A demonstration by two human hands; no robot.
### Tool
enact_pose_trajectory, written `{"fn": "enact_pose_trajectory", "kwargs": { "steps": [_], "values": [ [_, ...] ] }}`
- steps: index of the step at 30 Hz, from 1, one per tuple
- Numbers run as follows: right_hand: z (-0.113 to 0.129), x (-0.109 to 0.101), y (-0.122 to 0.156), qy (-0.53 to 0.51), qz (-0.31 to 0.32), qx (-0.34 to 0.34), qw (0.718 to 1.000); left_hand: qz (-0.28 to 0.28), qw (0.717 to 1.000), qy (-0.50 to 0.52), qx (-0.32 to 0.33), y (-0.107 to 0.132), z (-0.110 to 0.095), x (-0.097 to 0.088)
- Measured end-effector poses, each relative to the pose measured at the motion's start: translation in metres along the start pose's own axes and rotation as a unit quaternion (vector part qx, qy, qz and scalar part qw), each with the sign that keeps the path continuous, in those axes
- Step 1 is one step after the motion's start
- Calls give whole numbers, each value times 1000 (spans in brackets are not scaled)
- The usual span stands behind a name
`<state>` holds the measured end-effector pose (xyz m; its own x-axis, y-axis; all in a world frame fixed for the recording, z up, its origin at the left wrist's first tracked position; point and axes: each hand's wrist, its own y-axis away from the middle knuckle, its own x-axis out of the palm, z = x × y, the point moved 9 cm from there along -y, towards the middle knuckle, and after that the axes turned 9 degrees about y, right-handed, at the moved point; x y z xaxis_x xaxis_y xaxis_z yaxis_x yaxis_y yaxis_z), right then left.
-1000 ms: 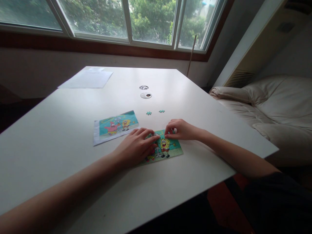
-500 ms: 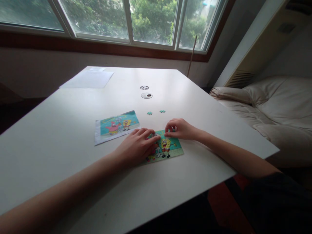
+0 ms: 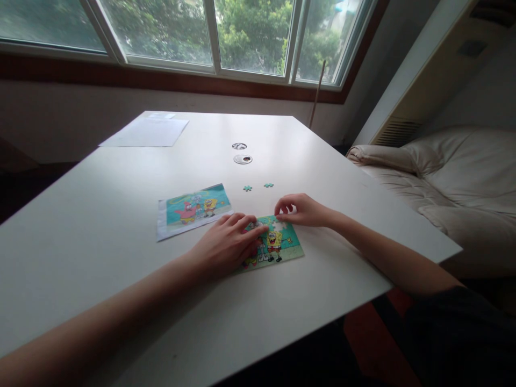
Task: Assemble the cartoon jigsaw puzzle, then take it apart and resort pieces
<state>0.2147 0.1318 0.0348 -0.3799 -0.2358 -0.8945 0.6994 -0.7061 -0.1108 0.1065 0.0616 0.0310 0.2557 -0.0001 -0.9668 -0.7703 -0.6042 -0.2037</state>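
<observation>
A small cartoon jigsaw puzzle (image 3: 285,246) lies on the white table, with a pale gap near its upper edge. My left hand (image 3: 229,239) rests flat over the puzzle's left part, fingers stretched and covering some of the picture. At the upper right edge is my right hand (image 3: 300,209), its thumb and fingertips brought together in a pinch. Whatever it pinches, if anything, is too small to make out. Just beyond the puzzle lie two loose teal puzzle pieces, a left piece (image 3: 247,188) and a right piece (image 3: 268,185).
A printed reference picture (image 3: 193,209) of the same characters lies left of the puzzle. Two round items, a nearer disc (image 3: 243,159) and a farther disc (image 3: 239,146), sit farther back. White paper (image 3: 145,133) lies at the far left; a cream sofa (image 3: 455,188) stands right.
My right hand has shifted slightly up and away from the puzzle's middle, and the pale gap now shows below its fingertips. The left hand has barely moved.
</observation>
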Motion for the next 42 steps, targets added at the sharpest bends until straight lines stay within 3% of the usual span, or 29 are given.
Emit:
{"fn": "enact_pose_trajectory", "kwargs": {
  "steps": [5,9,17,23,29,36,42],
  "values": [
    [-19,-2,4,-15,78,19,997,-7,1000,5,4,0,-1,-5],
    [-23,-1,6,-11,102,22,995,-14,1000,11,4,0,1,-9],
    [-22,0,3,-29,70,33,997,-30,999,27,-15,1,1,-6],
    [-49,-9,-19,-22,-14,67,997,-33,998,49,-28,2,2,-3],
    [-73,-12,-49,-12,-41,95,995,-54,998,29,-3,2,-8,-13],
    [-83,-11,-71,42,0,152,988,-51,996,60,-33,4,-15,-10],
    [-84,-6,-73,13,38,157,987,-44,997,54,-40,5,-17,-4]
  ]
}}
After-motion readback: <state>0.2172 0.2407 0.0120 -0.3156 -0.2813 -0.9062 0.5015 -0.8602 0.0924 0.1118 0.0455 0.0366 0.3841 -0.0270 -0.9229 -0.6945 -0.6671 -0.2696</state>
